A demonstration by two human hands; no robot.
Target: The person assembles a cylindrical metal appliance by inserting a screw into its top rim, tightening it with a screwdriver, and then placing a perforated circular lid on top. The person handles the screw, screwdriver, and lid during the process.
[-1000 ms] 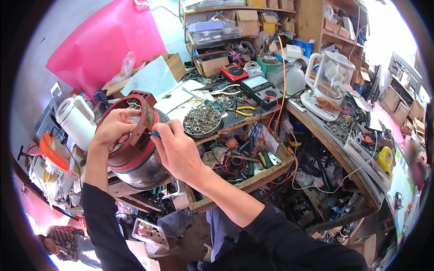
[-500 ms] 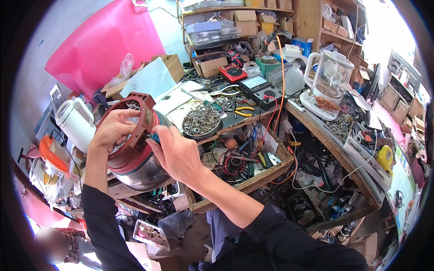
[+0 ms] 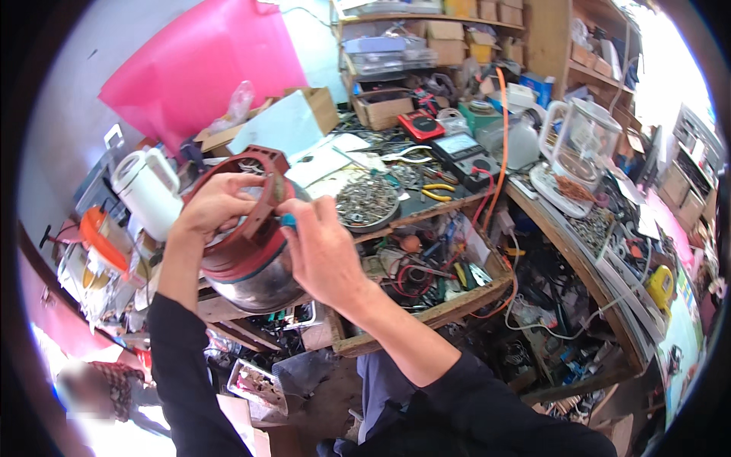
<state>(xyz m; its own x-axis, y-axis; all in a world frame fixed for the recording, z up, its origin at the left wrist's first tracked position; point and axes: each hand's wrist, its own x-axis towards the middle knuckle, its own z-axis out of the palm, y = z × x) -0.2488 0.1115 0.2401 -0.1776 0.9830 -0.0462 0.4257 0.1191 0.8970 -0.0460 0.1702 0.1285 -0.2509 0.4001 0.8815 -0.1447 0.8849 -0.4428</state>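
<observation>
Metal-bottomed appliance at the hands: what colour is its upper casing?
The upper casing is reddish-brown; the head view shows it best.

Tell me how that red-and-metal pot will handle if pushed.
The red-and-metal pot looks stiff, given its metal body and thick red rim. That shiny lower surface may feel slippery to grip. Its rounded side suggests it could roll if laid over.

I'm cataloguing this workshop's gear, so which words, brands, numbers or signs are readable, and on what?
None can be read.
Meter with pale dial: markings too small.
Red device: any marks too small.
Glass jug: any marks too blurred.
Red-brown housing: no legible text.
</observation>
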